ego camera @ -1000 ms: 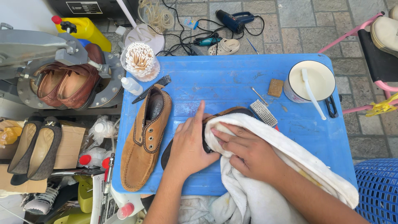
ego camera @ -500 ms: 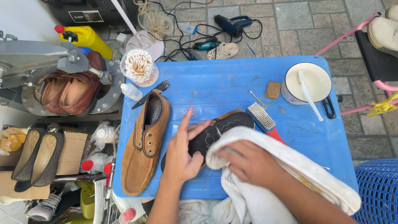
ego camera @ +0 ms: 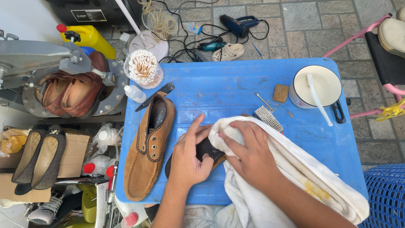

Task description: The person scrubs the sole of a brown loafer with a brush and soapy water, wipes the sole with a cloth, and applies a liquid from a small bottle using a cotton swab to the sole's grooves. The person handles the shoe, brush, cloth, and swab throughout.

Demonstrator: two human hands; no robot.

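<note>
My left hand (ego camera: 187, 158) grips a shoe turned sole-up (ego camera: 206, 150) on the blue table (ego camera: 228, 84); only a bit of its black sole shows. My right hand (ego camera: 249, 156) presses a white towel (ego camera: 303, 169) over the shoe's toe end, covering most of it. The towel trails off the table's near edge. A tan suede shoe (ego camera: 147, 143) lies upright just left of my left hand, toe toward me.
A brush with a red handle (ego camera: 268, 118) pokes out behind the towel. A white pot with a spatula (ego camera: 316, 86), a small brown block (ego camera: 280, 93), a cup of cotton swabs (ego camera: 142, 67) and a small bottle (ego camera: 135, 93) stand on the table. Brown shoes (ego camera: 69, 90) sit in a metal machine at left.
My right hand moved the towel up over the sole, which was mostly exposed half a second ago. My left hand's fingers have curled tighter around the shoe.
</note>
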